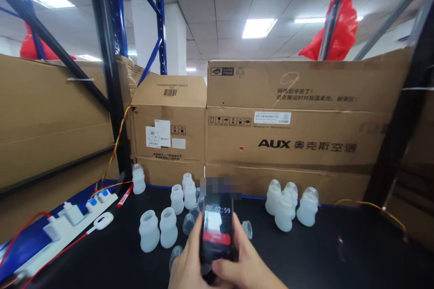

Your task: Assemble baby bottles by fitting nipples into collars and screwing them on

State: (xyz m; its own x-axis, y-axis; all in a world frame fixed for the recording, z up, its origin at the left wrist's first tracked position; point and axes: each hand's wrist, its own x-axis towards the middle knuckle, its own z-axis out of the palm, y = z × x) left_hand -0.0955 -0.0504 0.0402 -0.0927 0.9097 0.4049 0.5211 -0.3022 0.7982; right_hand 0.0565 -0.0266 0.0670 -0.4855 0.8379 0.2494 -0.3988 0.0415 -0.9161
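A dark smartphone (217,223) is held upright between my two hands, its screen showing a timer at 00:02:59 and a red bar. My left hand (189,262) grips its left side. My right hand (246,262) wraps the right side, with the thumb over the lower screen. Left of the phone stand several open white baby bottles (149,231). Clear caps (189,224) lie between them and the phone, partly hidden by it. Another clear cap (249,229) lies just right of it. Farther right, several bottles with clear caps (284,211) stand grouped together.
Cardboard boxes (288,130) wall off the back of the black table (322,257). On the left lie a white power strip (71,230) with plugs and cables, and a red marker (125,195). One capped bottle (138,179) stands near the dark rack post (111,76).
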